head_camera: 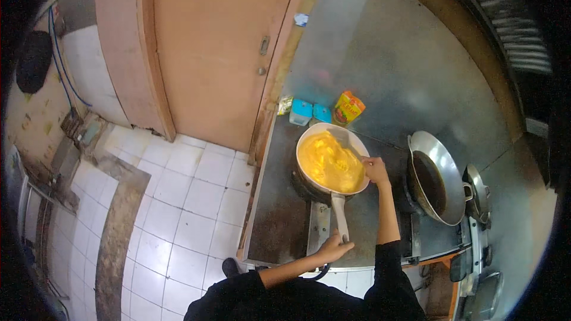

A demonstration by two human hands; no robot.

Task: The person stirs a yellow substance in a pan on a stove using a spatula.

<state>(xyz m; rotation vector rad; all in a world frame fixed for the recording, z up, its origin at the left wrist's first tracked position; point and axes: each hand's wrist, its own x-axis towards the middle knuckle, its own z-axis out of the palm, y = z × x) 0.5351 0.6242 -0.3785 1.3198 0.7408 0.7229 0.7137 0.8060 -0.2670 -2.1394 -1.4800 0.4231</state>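
Observation:
A light-coloured pan (300, 167) with yellow, egg-like liquid (332, 165) in it sits over a burner on the steel counter. My left hand (335, 246) is closed around the end of the pan's handle (340, 216). At the pan's right rim is my right hand (375, 170), its fingers gripping a utensil whose flat, greyish part (350, 140) reaches over the inside of the pan. The utensil's exact kind is unclear, and its lower end is blurred or hidden in the yellow liquid.
Behind the pan stand two blue-lidded containers (301, 109), a small packet (285, 105) and a yellow-orange seasoning pouch (349, 108). To the right, a metal wok (439, 147) holds dark liquid, beside another metal pan (477, 191). A door (214, 53) is at the left.

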